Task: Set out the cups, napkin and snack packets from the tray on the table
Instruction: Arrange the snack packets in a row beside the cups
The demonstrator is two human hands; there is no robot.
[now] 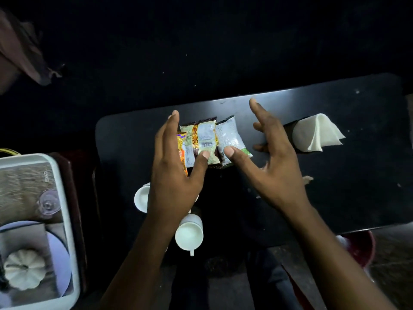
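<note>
Dim domestic or small refreshment setting, exact kind unclear. Evidence: low black table [335,198] laid with snack packets [207,142], white cups [189,234] and folded napkins in a holder [317,133]; white tray [73,231] at left holding a plate, an upturned glass and a small white pumpkin ornament [23,268]; dark floor beyond

A clear glass [48,204] and small white pumpkin [24,269] lie left.
</note>
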